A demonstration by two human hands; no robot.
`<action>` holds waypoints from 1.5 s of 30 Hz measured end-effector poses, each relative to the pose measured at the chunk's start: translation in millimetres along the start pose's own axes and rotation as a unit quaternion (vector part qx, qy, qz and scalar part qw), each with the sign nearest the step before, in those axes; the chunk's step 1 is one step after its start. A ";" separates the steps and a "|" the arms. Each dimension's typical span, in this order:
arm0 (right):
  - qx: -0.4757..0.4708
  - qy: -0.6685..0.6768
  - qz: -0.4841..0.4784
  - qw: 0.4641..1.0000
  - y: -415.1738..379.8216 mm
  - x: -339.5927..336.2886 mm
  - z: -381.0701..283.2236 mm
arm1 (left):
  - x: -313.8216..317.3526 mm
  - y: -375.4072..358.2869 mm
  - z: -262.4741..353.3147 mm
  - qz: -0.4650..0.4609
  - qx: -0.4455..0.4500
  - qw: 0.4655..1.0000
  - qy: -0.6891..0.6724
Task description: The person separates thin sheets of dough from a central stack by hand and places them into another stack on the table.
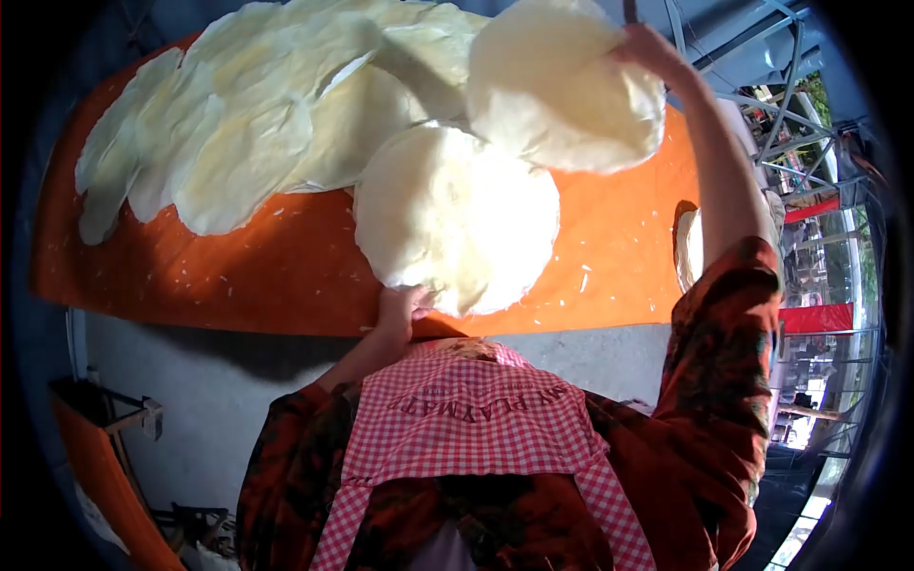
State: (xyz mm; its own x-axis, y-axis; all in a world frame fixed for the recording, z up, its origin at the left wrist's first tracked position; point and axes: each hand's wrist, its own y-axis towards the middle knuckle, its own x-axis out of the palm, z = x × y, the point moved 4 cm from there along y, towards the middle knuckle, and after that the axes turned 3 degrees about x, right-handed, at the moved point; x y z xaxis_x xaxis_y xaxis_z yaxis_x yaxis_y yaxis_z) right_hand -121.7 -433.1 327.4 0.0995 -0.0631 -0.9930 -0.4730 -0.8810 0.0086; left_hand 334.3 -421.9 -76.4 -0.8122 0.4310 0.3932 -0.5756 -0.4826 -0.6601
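Note:
My right hand (652, 52), arm stretched out far to the right, is closed on the upper right edge of a thin, round, pale flatbread (562, 86). This sheet hangs raised over the far side of the orange table (314, 262), its lower edge slightly curled. A second round flatbread (462, 224) lies near the table's front edge, partly in bright light. My left hand (405, 309) is at its near left rim, fingers closed on the edge. Many more flatbreads (248, 124) overlap across the far left of the table.
Another pale round (689, 249) sits at the table's right end, partly hidden by my right sleeve. Small white flakes are scattered over the orange surface. A metal frame (785, 86) stands at the right, and an orange-sided stand (105, 466) at the lower left.

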 end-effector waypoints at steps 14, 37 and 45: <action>-0.053 0.072 -0.103 0.991 -187.0 338.9 -196.3 | -43.2 17.2 65.1 0.119 0.332 0.895 0.272; 0.050 0.174 -0.092 0.979 -198.6 323.2 -264.9 | -15.6 11.2 55.2 -0.133 0.071 0.984 -0.100; -0.009 0.007 -0.086 0.996 -35.4 178.0 -28.5 | -9.6 46.5 36.4 -0.081 0.114 0.978 0.158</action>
State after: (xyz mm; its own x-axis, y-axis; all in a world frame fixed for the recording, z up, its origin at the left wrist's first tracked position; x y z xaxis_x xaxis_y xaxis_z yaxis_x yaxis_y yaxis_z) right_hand -62.2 -426.5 153.7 0.1898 0.0836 -0.9783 -0.4323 -0.8875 -0.1597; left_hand 311.9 -476.3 -87.6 -0.6600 0.7119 0.2399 -0.7294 -0.5309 -0.4314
